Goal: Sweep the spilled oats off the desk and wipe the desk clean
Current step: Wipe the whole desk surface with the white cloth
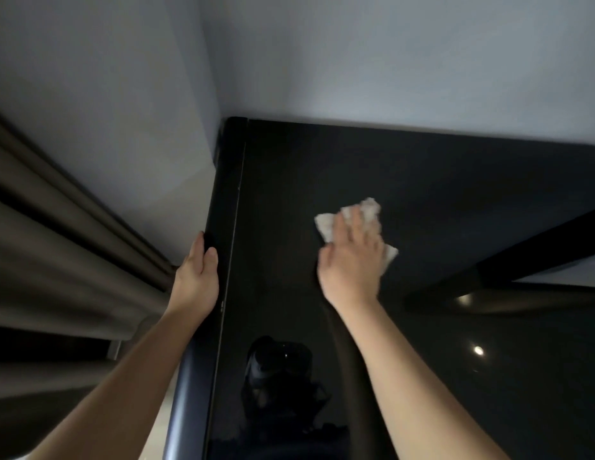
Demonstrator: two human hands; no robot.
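Note:
A glossy black desk (439, 180) fills the middle and right of the view. My right hand (351, 260) lies flat on a crumpled white cloth (326, 225) and presses it onto the desk top. The cloth's corners stick out past my fingers at the far side and at the right. My left hand (196, 277) grips the rounded left edge of the desk (223, 200), fingers curled over it. I see no oats on the dark surface.
White walls (389, 61) meet the desk at its far edge and far left corner. Grey-brown curtains (57, 227) hang at the left, beside the desk. The shiny desk top reflects a dark beam (522, 257) and ceiling lights (478, 350).

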